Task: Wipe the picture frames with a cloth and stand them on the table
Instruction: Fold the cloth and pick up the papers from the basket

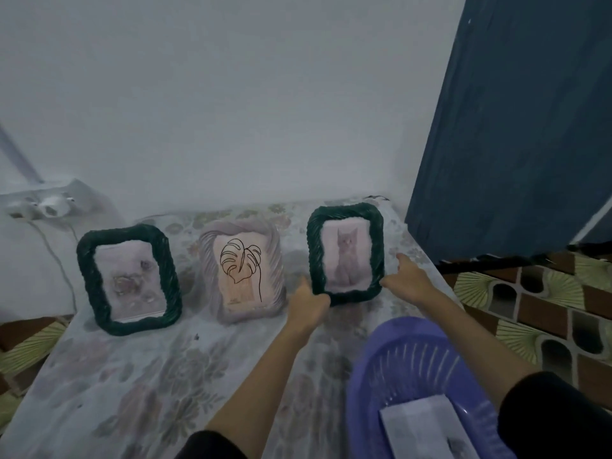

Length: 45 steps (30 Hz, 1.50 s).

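Three picture frames stand in a row on the table (139,385), which has a floral cloth. A dark green frame (129,279) with a faded flower picture is at the left. In the middle stands a pale pink frame (243,273) with a leaf line drawing. At the right is a dark green frame with a cat picture (346,253), upright. My left hand (306,304) grips its lower left corner. My right hand (409,276) holds its lower right edge, the forefinger pointing up behind the frame. No cloth is visible.
A purple plastic basket (407,359) sits at the near right of the table, with a flat white frame or card (427,425) lying in it. A white power strip (43,200) with plugs is on the wall at the left. A dark blue door (516,127) stands at the right.
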Tool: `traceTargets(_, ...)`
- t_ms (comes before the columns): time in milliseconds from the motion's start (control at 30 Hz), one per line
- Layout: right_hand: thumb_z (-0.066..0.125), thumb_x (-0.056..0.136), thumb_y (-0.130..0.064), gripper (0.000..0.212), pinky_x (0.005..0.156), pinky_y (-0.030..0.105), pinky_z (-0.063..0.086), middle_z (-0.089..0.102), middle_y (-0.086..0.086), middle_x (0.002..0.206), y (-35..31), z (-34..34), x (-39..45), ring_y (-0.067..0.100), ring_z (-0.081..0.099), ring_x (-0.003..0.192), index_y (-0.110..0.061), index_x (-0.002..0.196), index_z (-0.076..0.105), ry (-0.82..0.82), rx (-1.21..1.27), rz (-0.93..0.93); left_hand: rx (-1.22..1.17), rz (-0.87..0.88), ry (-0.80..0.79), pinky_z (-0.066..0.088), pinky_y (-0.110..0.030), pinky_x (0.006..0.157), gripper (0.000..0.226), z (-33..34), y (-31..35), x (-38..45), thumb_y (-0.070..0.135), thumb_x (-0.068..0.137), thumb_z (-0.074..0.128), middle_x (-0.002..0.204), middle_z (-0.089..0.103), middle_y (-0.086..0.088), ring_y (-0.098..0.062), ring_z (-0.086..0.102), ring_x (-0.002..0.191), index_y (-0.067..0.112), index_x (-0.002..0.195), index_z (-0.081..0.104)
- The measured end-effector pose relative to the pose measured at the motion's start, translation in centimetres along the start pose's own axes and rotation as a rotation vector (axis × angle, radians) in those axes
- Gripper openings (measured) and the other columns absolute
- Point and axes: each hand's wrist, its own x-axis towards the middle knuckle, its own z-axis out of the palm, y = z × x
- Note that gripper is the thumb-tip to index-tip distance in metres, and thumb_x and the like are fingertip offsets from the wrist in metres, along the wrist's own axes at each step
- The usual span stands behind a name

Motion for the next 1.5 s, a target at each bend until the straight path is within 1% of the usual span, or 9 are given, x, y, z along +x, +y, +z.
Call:
traceTargets(333, 0.054, 0.082, -0.007, 0.044, 0.06, 0.025, 0.039, 0.051, 0.007, 0.103, -0.6, 3.7, 0.1, 0.021, 0.047, 0.086, -0.009, 0.123, 0.038, 0.01, 0.032, -0.097, -0.088, 0.01, 0.037, 0.04, -0.028, 0.077, 0.054, -0.3, -1.8, 0.4, -0.004, 0.085, 0.044, 0.126, 0.055, -0.009, -0.022, 0.051, 0.102, 0.011, 0.137, 0.041)
traceTargets(567, 0.055, 0.085, -0.008, 0.055, 0.066, 0.03, 0.04, 0.049, 0.017, 0.122, -2.1, 3.5, -1.8, 0.025, 0.049, 0.089, -0.003, 0.133, 0.029, 0.127, 0.016, -0.09, -0.076, 0.005, 0.026, 0.037, -0.026, 0.084, 0.055, -2.3, -1.9, -1.1, -0.003, 0.089, 0.045, 0.124, 0.048, -0.003, -0.017, 0.044, 0.106, 0.005, 0.142, 0.033)
traceTargets(700, 0.051, 0.086, -0.004, 0.038, 0.076, 0.028, 0.036, 0.048, 0.012, 0.117, -4.5, 5.0, -4.4, 0.026, 0.049, 0.101, -0.003, 0.123, 0.044, 0.504, -0.03, -0.373, -0.096, 0.191, 0.346, 0.043, -0.011, 0.072, 0.039, -4.9, -3.4, -2.2, -0.002, 0.086, 0.054, 0.124, 0.053, -0.008, -0.011, 0.052, 0.093, 0.007, 0.123, 0.052)
traceTargets(833, 0.049, 0.085, -0.001, 0.01, 0.064, 0.036, 0.047, 0.061, 0.014, 0.083, -7.0, 9.8, -6.3, 0.024, 0.056, 0.074, 0.0, 0.09, 0.057, 0.297, -0.01, -0.462, -0.121, 0.188, 0.664, 0.039, -0.019, 0.085, 0.042, -8.5, -5.8, -2.7, 0.0, 0.086, 0.055, 0.13, 0.036, -0.013, -0.023, 0.048, 0.108, 0.005, 0.127, 0.044)
traceTargets(967, 0.055, 0.082, -0.008, 0.036, 0.082, 0.034, 0.046, 0.06, 0.014, 0.11, -7.4, 14.5, -5.7, 0.031, 0.056, 0.102, -0.004, 0.117, 0.049, -0.018, 0.019, -0.25, -0.099, 0.09, 0.582, 0.031, -0.028, 0.105, 0.063, -10.7, -6.8, -2.5, 0.004, 0.091, 0.051, 0.151, 0.025, -0.009, -0.026, 0.031, 0.135, 0.007, 0.147, 0.022)
traceTargets(1033, 0.058, 0.083, -0.012, 0.05, 0.084, 0.034, 0.044, 0.056, 0.012, 0.119, -7.1, 15.7, -5.4, 0.031, 0.054, 0.109, -0.01, 0.13, 0.04, -0.054, 0.066, -0.161, -0.116, 0.091, 0.487, 0.039, -0.012, 0.087, 0.067, -10.8, -7.0, -2.1, -0.002, 0.088, 0.049, 0.141, 0.036, 0.001, -0.02, 0.042, 0.123, 0.012, 0.148, 0.023)
traceTargets(1100, 0.06, 0.084, -0.017, 0.049, 0.085, 0.034, 0.046, 0.057, 0.01, 0.12, -6.8, 16.5, -5.0, 0.028, 0.055, 0.105, -0.014, 0.129, 0.04, -0.064, 0.103, -0.128, -0.12, 0.086, 0.426, 0.037, -0.019, 0.078, 0.061, -10.8, -7.4, -1.8, -0.004, 0.085, 0.048, 0.129, 0.047, 0.003, -0.018, 0.048, 0.108, 0.015, 0.142, 0.033)
traceTargets(1267, 0.06, 0.087, -0.018, 0.048, 0.08, 0.028, 0.041, 0.059, 0.012, 0.118, -6.2, 16.8, -5.3, 0.027, 0.055, 0.104, -0.009, 0.13, 0.041, 0.009, 0.107, -0.149, -0.133, 0.075, 0.406, 0.037, -0.025, 0.076, 0.053, -10.8, -8.2, -1.3, 0.0, 0.088, 0.048, 0.127, 0.053, -0.005, -0.015, 0.047, 0.097, 0.015, 0.138, 0.037)
traceTargets(1500, 0.054, 0.082, 0.002, 0.046, 0.084, 0.029, 0.041, 0.044, 0.016, 0.122, -7.6, 19.1, -8.3, 0.03, 0.048, 0.111, 0.001, 0.127, 0.042, 0.379, -0.052, -0.389, -0.144, 0.115, 0.54, 0.036, -0.032, 0.103, 0.059, -12.7, -9.1, -3.1, 0.007, 0.09, 0.052, 0.145, 0.037, -0.009, -0.024, 0.038, 0.131, 0.013, 0.144, 0.029)
